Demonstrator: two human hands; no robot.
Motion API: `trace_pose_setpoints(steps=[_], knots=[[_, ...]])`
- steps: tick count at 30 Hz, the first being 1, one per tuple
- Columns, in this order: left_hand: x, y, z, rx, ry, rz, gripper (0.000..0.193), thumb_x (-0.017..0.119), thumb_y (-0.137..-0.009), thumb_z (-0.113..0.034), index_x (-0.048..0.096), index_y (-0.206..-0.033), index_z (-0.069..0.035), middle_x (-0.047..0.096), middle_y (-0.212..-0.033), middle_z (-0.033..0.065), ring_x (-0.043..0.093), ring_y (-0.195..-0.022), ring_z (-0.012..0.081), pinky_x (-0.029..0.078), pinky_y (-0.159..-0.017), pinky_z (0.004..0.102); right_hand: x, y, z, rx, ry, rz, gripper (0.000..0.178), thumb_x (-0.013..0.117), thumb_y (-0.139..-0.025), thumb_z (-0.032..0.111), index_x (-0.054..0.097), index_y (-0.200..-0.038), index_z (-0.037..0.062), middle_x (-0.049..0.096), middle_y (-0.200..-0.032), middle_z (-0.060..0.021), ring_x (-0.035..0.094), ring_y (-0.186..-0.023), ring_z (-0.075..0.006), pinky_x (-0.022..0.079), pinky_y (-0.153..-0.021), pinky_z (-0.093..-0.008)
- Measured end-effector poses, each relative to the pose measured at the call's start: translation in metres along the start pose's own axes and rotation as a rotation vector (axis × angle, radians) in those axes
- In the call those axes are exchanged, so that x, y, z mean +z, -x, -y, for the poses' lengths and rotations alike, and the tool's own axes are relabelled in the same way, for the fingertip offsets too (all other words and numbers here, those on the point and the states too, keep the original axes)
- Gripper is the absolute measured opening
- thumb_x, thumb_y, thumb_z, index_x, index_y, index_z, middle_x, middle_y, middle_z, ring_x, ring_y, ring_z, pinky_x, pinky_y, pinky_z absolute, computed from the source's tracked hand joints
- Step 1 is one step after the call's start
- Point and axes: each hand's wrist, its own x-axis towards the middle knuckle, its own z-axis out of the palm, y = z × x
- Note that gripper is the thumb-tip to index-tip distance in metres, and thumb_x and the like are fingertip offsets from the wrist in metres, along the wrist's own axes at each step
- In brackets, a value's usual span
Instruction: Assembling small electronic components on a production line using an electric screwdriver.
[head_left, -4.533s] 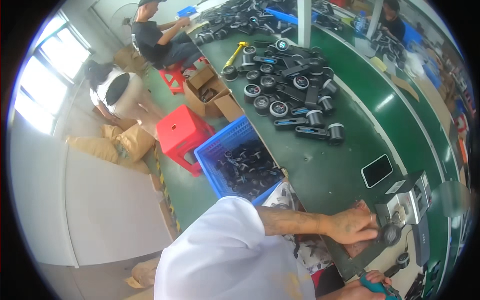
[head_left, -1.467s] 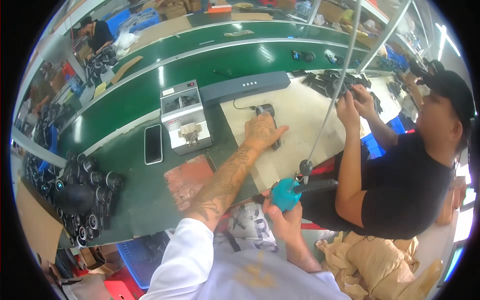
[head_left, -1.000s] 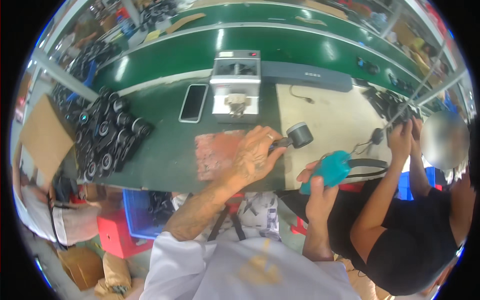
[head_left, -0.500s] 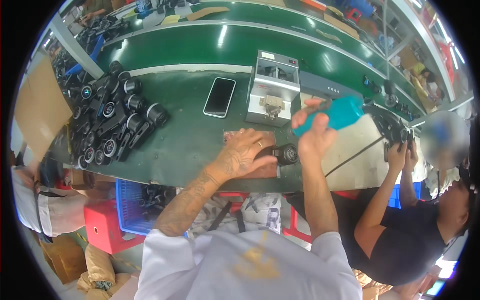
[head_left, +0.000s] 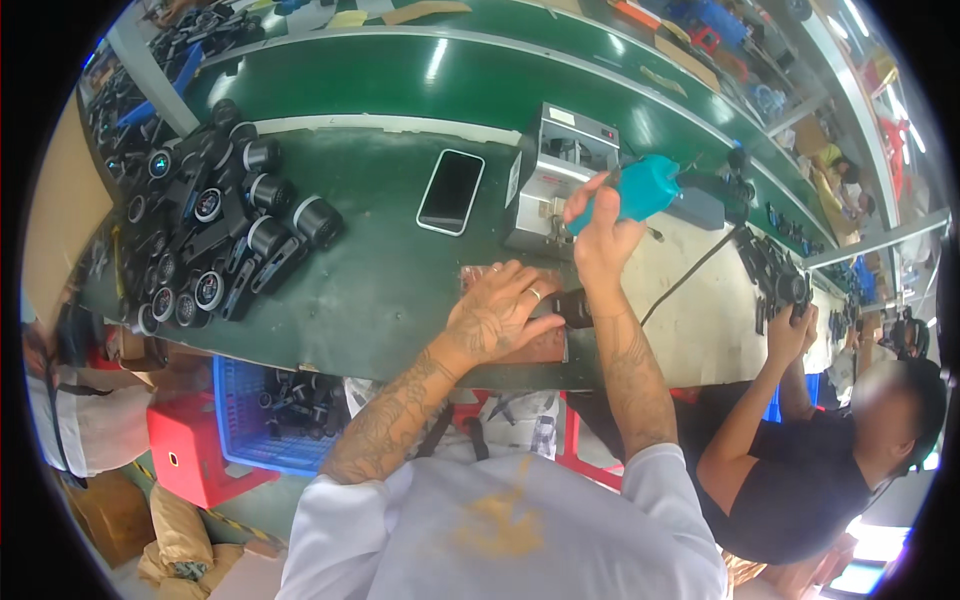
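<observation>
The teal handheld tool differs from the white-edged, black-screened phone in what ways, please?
The teal handheld tool is bulky and rounded; the white-edged phone is flat and rectangular. The tool is gripped in the right hand, while the phone lies on the green tabletop.

Pale labels [head_left: 563, 117] mark the silver machine [head_left: 553, 185] at one o'clock; their print is illegibly small.
</observation>
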Motion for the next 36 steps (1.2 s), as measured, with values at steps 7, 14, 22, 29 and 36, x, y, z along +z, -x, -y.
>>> trace_pose_setpoints(steps=[7,14,22,29,36], knots=[[-0.002,-0.002,0.0,-0.025,-0.005,-0.022,0.043,0.069,-0.089,-0.043,0.066,-0.116,-0.01,0.062,-0.105,0.0086,0.058,-0.101,0.0298,0.048,-0.091,0.0439,-0.011,0.031,0.049,0.189,-0.064,-0.09,0.045,0.065,-0.099,0.039,0.059,-0.108,-0.0045,0.057,-0.072,-0.0041,0.057,-0.063,-0.0145,0.045,-0.056,-0.0273],[-0.001,-0.002,0.001,-0.04,0.007,0.016,0.046,0.067,-0.091,-0.044,0.066,-0.115,-0.005,0.062,-0.108,0.0112,0.057,-0.104,0.0309,0.046,-0.097,0.0443,-0.017,0.045,0.049,0.194,0.027,-0.03,0.06,0.06,-0.098,0.054,0.057,-0.11,-0.0047,0.055,-0.069,-0.0058,0.055,-0.061,-0.0174,0.046,-0.057,-0.0308],[0.0,-0.002,0.0,-0.055,0.027,0.039,0.045,0.066,-0.091,-0.044,0.067,-0.115,-0.007,0.062,-0.11,0.0109,0.057,-0.105,0.0304,0.046,-0.096,0.0448,-0.02,0.05,0.037,0.215,0.002,-0.025,0.058,0.062,-0.097,0.053,0.055,-0.107,-0.0035,0.055,-0.07,-0.0064,0.055,-0.062,-0.0171,0.047,-0.057,-0.0311],[-0.003,-0.004,-0.005,-0.069,-0.047,0.116,0.047,0.062,-0.094,-0.045,0.063,-0.12,-0.006,0.06,-0.119,0.012,0.056,-0.112,0.0314,0.043,-0.103,0.0484,-0.021,0.058,0.033,0.193,-0.042,0.001,0.052,0.061,-0.098,0.052,0.051,-0.099,0.0007,0.053,-0.072,-0.0073,0.053,-0.062,-0.0174,0.046,-0.056,-0.0317],[-0.003,-0.004,-0.004,-0.088,-0.087,0.133,0.049,0.06,-0.095,-0.046,0.062,-0.123,-0.006,0.059,-0.122,0.0126,0.054,-0.115,0.0322,0.042,-0.105,0.0497,-0.02,0.056,0.029,0.181,-0.038,-0.012,0.052,0.06,-0.099,0.052,0.053,-0.101,0.0,0.054,-0.071,-0.0066,0.054,-0.061,-0.0171,0.045,-0.056,-0.0312]])
